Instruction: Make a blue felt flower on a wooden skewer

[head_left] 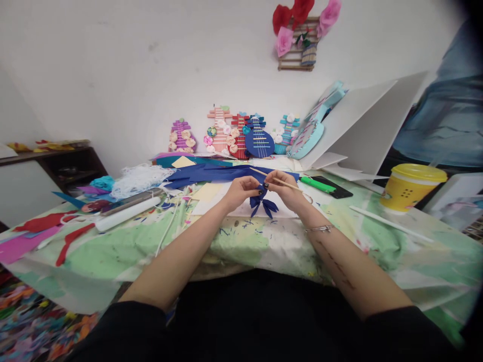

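In the head view, we locate the work area on a table with a green and white cloth (234,249). At the rear, we count 5 lute-shaped ornaments (260,145) standing upright along the wall; a light blue ornament (309,138) leans at their right, beside large white boards (362,120). To the left, we identify white cord (141,181) in a loose heap and a red strip (71,242). To the right, we find a green marker (317,184), a black flat object (337,187), a white rod (390,223) and a yellow-lidded cup (413,186). Blue sheets (219,172) lie directly behind the hands; blue scraps litter the cloth in front.

We find the dark blue paper piece (264,205) between the 2 hands, over the near edge of a white sheet (209,207). It is gathered at the top and splays into pointed lobes below. Our left hand (244,192) pinches the top; our right hand (286,190) pinches it opposite and retains a thin wooden stick (279,180). The fingers partly hide the gathered end.
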